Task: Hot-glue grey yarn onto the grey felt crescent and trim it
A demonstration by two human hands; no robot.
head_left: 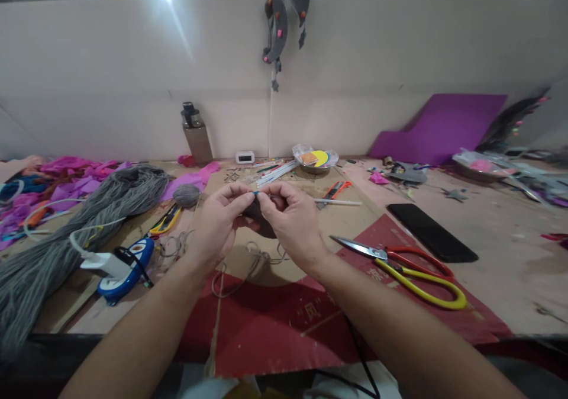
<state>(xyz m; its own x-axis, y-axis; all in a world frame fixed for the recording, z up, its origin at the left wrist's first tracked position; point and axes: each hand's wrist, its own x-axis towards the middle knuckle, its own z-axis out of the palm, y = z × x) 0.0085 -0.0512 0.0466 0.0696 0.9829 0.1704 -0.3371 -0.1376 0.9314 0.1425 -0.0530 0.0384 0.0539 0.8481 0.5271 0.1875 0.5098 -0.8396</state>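
Observation:
Between both hands is a small dark grey piece that looks like felt (262, 220), held above the cardboard. My left hand (220, 221) pinches its upper left side between thumb and forefinger. My right hand (296, 221) grips it from the other side, thumb tip close to the left thumb. A tiny blue bit (255, 193) shows where the fingertips meet; its kind is too small to make out. Fingers cover much of the grey piece. Below the hands, a loose grey strand of yarn (255, 263) curls over the red and brown cardboard (266, 328).
Right of my arms lie scissors (399, 263) and a black phone (432, 232). At left are a yellow utility knife (166, 220), a yarn ball (186, 195), a grey yarn hank (97, 221) and a blue power strip (126, 272). A bottle (196, 138) stands by the wall.

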